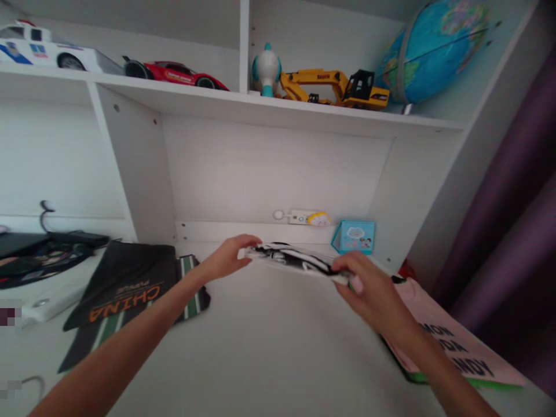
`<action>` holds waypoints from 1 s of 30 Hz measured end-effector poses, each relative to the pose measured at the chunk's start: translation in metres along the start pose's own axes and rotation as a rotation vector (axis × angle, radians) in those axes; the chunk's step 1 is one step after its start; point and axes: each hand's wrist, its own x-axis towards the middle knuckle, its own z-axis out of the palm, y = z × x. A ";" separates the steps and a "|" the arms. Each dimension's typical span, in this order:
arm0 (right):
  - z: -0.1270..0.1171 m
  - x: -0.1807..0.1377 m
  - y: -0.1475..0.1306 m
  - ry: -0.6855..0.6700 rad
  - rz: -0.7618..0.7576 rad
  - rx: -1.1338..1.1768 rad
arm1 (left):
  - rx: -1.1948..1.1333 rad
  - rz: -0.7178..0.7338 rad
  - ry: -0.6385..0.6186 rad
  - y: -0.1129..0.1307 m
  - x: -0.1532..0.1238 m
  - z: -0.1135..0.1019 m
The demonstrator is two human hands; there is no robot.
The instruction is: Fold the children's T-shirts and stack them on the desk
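Note:
Over the white desk, both hands hold up a flat, folded black-and-white bundle, seen nearly edge-on. It looks like layered cloth, but the exact kind is unclear. My left hand pinches its left end between thumb and fingers. The right end is gripped by my right hand, thumb below and fingers on top. Folded pink clothing with black lettering lies beside my right forearm, with green and black edges under it. To the left, a black cloth item marked CHINA in orange lies over green-and-white striped dark cloth.
A blue desk calendar stands at the back right, near a power strip. The shelf above carries a red toy car, a yellow toy excavator and a globe. A purple curtain hangs at right.

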 end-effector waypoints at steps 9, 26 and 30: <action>0.041 -0.056 0.018 -0.564 0.142 0.180 | 0.216 -0.061 -0.474 0.038 -0.059 0.046; 0.083 -0.108 0.001 -0.565 0.078 -0.212 | 0.448 -0.171 -0.372 -0.002 -0.066 0.093; 0.082 -0.080 0.003 -0.505 0.083 -0.141 | 0.457 -0.250 -0.251 -0.011 -0.046 0.103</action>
